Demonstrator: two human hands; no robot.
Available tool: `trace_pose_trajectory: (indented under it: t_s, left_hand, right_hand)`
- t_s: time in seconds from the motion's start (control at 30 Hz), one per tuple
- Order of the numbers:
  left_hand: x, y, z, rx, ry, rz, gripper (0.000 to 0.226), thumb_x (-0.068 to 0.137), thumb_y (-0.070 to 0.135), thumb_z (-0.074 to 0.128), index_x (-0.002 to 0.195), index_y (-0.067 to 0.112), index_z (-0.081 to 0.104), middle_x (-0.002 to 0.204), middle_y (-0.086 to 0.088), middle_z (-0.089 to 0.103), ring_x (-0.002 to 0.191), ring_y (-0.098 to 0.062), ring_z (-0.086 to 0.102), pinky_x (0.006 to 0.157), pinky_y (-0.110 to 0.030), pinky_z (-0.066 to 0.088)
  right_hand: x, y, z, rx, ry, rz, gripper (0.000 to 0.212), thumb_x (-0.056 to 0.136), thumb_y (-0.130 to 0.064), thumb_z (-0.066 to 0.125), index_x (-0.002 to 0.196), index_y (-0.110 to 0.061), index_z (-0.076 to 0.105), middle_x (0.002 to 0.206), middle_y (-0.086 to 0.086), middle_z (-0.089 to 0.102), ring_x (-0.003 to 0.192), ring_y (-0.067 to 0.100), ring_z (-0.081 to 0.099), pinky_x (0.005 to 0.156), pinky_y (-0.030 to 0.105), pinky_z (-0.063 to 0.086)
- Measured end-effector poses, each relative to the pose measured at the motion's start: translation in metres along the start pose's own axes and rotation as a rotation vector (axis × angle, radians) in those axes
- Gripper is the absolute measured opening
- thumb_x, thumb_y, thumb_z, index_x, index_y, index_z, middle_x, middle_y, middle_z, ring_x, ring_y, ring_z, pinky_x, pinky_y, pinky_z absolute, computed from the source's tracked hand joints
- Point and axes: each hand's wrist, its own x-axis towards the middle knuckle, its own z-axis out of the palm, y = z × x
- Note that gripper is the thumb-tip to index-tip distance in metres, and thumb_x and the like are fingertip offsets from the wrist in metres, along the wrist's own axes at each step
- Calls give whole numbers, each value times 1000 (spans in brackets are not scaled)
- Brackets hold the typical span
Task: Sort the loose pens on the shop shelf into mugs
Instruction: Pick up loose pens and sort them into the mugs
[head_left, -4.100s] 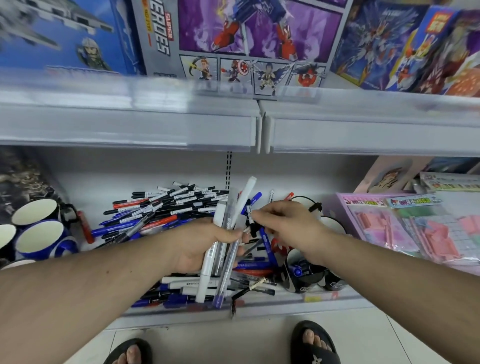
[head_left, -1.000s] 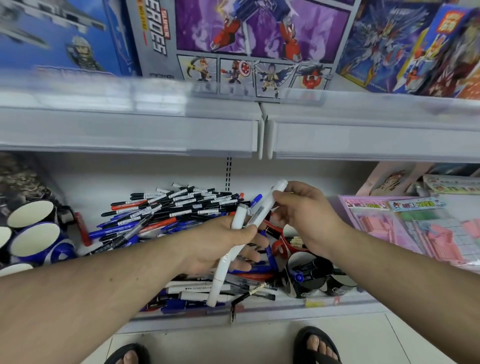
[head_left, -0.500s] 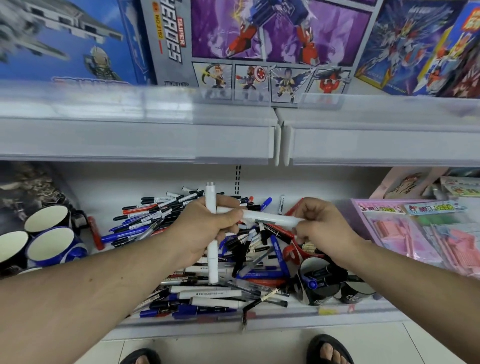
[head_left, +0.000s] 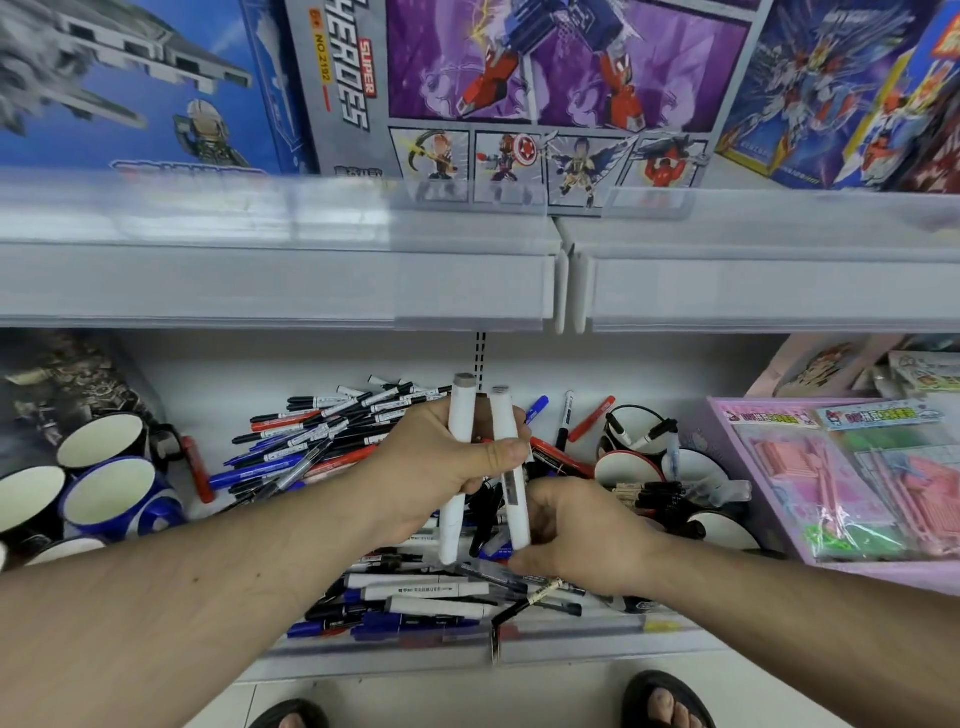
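My left hand (head_left: 441, 467) grips two thick white markers (head_left: 461, 415) upright, side by side, above the pile of loose pens (head_left: 322, 431) on the shelf. Just below it, my right hand (head_left: 576, 535) curls its fingers round the lower end of the right-hand marker (head_left: 511, 499). Black, blue and red pens and more white markers (head_left: 415, 590) lie under both hands. Empty mugs (head_left: 111, 499) stand at the left. To the right, mugs (head_left: 628, 467) hold several pens, partly hidden by my right hand.
The upper shelf edge (head_left: 280, 280) hangs low over the pens, with toy boxes (head_left: 519, 78) on it. Pink packaged sets (head_left: 841, 478) lie at the right. A clear front rail (head_left: 571, 644) borders the pen shelf. My sandalled feet show below.
The white marker my right hand held crosswise now stands upright in my left hand beside the first one. My right hand has dropped to its lower end.
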Motion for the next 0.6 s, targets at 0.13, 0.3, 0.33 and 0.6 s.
trace_pose_trajectory:
  t_s: [0.13, 0.3, 0.33, 0.6]
  left_hand:
    - [-3, 2, -1, 6, -21, 6, 18, 58, 16, 79, 75, 23, 77, 95, -9, 76, 67, -10, 61, 53, -23, 42]
    - [-2, 2, 0, 63, -27, -24, 35, 66, 0, 80, 95, 18, 71, 92, 1, 76, 79, -14, 65, 65, -29, 46]
    - [-2, 2, 1, 70, -27, -26, 35, 70, -5, 78, 96, 17, 70, 90, 3, 76, 78, -13, 65, 65, -29, 46]
    - [2, -2, 1, 38, 19, -24, 26, 76, -5, 75, 90, 16, 68, 78, 4, 74, 66, -11, 62, 58, -26, 44]
  right_hand:
    - [-2, 0, -1, 14, 10, 8, 27, 71, -23, 88, 90, -18, 69, 87, 0, 72, 84, 18, 69, 81, 41, 58]
    - [-2, 2, 0, 65, -13, 14, 24, 73, -20, 86, 90, -20, 69, 87, 1, 73, 84, 19, 71, 81, 43, 59]
    - [-3, 1, 0, 71, -21, 10, 23, 74, -19, 85, 90, -19, 69, 88, 1, 73, 83, 18, 71, 81, 41, 59]
    - [-5, -2, -1, 88, -63, -24, 22, 78, -16, 83, 80, -28, 65, 80, -1, 71, 73, 10, 67, 74, 33, 59]
